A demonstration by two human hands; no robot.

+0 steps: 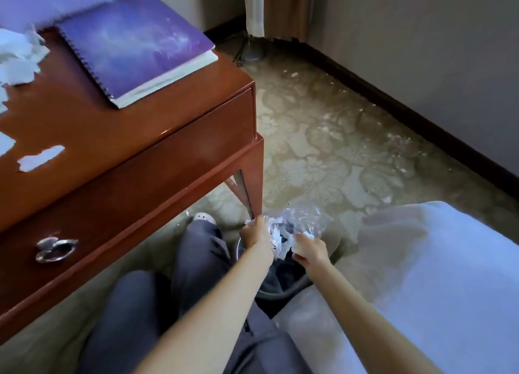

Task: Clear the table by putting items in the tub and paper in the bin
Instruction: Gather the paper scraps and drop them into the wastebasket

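Observation:
A dark round bin [283, 278] lined with a clear plastic bag [304, 217] stands on the floor by the table leg. My left hand [257, 234] grips the bag's left edge, with white paper scraps [276, 234] just inside. My right hand [310, 250] is closed on a white piece of paper [300, 243] over the bin's mouth. On the red-brown table [118, 137] lie a purple spiral notebook [134, 45], crumpled white paper [16, 56] at the left edge, and a torn scrap [40, 158]. No tub is in view.
A bed with white bedding [427, 267] fills the lower right. My grey-trousered legs [196, 261] sit between table and bed. Small paper bits [398, 140] dot the patterned carpet along the dark baseboard. A drawer ring handle [56, 248] faces me. A stand's legs [247, 50] stand by the curtain.

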